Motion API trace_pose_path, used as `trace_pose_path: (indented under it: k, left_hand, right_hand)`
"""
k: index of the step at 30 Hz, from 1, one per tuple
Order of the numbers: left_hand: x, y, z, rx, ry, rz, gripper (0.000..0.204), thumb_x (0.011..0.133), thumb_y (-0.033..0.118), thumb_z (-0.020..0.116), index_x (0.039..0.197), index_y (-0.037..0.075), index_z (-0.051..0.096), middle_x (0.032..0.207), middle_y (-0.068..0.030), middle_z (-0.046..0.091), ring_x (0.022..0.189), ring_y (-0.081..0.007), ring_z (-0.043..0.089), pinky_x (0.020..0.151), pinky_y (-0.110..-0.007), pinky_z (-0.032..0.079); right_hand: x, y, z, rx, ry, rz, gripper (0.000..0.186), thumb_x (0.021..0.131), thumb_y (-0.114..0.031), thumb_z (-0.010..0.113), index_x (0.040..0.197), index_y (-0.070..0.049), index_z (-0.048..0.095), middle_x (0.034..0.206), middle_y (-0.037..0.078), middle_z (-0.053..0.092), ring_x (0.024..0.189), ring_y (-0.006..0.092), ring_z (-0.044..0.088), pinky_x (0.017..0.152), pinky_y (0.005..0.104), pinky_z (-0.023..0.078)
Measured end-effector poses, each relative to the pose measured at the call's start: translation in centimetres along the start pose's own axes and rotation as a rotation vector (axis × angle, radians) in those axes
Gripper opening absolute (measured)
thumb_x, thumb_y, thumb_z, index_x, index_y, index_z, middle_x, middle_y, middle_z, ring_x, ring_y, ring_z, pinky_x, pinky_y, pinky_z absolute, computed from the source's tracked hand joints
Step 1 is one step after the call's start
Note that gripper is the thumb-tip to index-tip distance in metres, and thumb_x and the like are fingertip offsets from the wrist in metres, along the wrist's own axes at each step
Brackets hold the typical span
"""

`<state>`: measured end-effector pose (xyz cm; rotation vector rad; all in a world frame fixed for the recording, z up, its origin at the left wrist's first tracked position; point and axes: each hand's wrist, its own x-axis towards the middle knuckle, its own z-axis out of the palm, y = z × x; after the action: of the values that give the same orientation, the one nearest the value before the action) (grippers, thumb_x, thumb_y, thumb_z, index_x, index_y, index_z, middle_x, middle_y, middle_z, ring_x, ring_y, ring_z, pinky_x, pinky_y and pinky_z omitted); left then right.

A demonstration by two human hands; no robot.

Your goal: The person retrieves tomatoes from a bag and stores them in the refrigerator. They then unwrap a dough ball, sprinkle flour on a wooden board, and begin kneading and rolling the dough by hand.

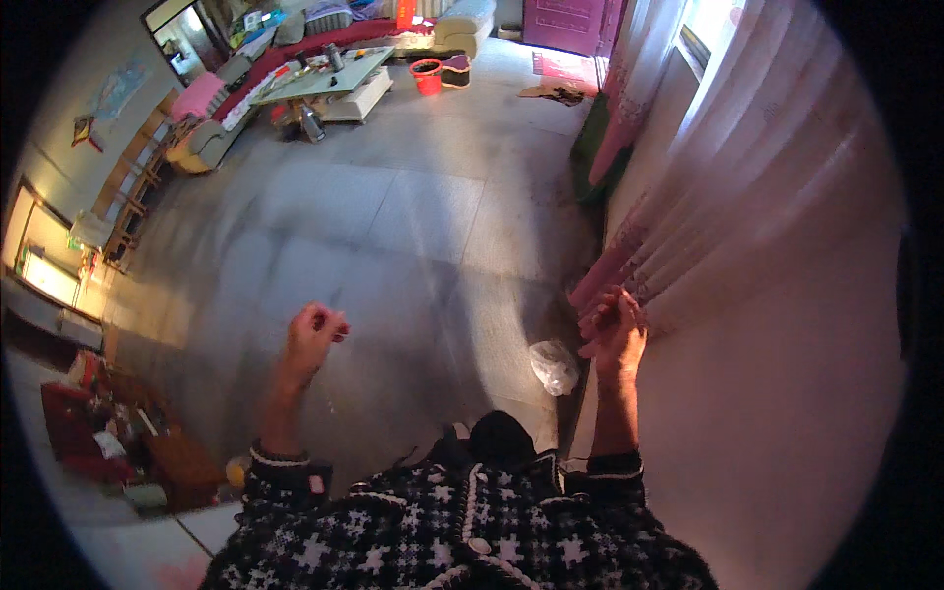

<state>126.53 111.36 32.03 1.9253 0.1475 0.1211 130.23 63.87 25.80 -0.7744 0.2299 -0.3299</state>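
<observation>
My left hand (317, 332) is raised over the grey floor (423, 211), its fingers curled into a pinch. Whatever sits between those fingertips, if anything, is too small to make out. Over on the right, my right hand (618, 332) is up in front of the lower edge of a sheer pink-and-white curtain (678, 211). Its fingers are bent together, and I cannot tell whether they grip the cloth or something small. A crumpled clear plastic bag (554, 368) lies on the floor just left of my right wrist.
A low glass-topped table (329, 79) stands far off before a sofa with red covers. Beside it is a red bucket (426, 77). A cluttered reddish-brown cabinet (182, 462) is at lower left. The pale wall (757, 423) runs close along my right side.
</observation>
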Motion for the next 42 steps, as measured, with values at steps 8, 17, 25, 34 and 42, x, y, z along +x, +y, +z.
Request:
trace_pose_path:
  k: [8,17,25,34,42]
  left_hand:
    - [19.8,-2.1,3.8,0.332,-0.374,0.047,0.023,0.092,0.025,0.066,0.097,0.003,0.065,0.091,-0.0056,0.07,0.085,-0.0156,0.066,0.079,-0.03,0.052]
    - [36.5,-16.1,-2.7,0.481,-0.085,-0.212,0.029,0.091,0.028,0.067,0.103,0.002,0.066,0.096,-0.0097,0.071,0.087,-0.0193,0.067,0.081,-0.034,0.053]
    - [51.3,-25.6,-8.7,0.266,-0.327,-0.687,0.023,0.09,0.025,0.062,0.1,0.005,0.068,0.067,-0.002,0.063,0.057,-0.0101,0.056,0.051,-0.029,0.048]
    - [87.5,-12.0,-4.9,0.455,-0.178,-0.208,0.03,0.093,0.027,0.065,0.11,0.001,0.065,0.101,-0.0095,0.07,0.094,-0.0168,0.065,0.081,-0.032,0.052]
    - [113.7,-1.1,10.8,0.348,-0.513,0.015,0.034,0.094,0.027,0.063,0.119,0.002,0.063,0.11,-0.0102,0.069,0.103,-0.0201,0.064,0.088,-0.033,0.051]
  right_hand:
    - [15.8,3.1,4.5,0.043,0.075,-0.15,0.022,0.099,-0.014,0.053,0.117,-0.004,0.061,0.095,0.004,0.064,0.082,0.0122,0.059,0.071,0.0239,0.051]
    - [36.0,7.3,19.1,-0.195,0.01,-0.044,0.024,0.098,-0.016,0.057,0.118,-0.003,0.061,0.094,0.004,0.066,0.078,0.0101,0.06,0.07,0.0224,0.051]
    - [55.9,15.9,31.8,-0.202,-0.174,0.064,0.016,0.098,-0.015,0.059,0.111,-0.006,0.062,0.092,0.002,0.066,0.078,0.0077,0.06,0.069,0.0225,0.05]
    - [75.3,19.3,42.0,-0.211,-0.091,-0.029,0.014,0.095,-0.02,0.065,0.102,-0.008,0.063,0.091,0.003,0.065,0.075,0.0085,0.059,0.07,0.0234,0.049]
    - [92.9,20.6,41.4,-0.141,0.173,-0.169,0.014,0.096,-0.02,0.063,0.091,-0.007,0.058,0.076,0.0,0.054,0.063,0.0078,0.047,0.056,0.0227,0.039]
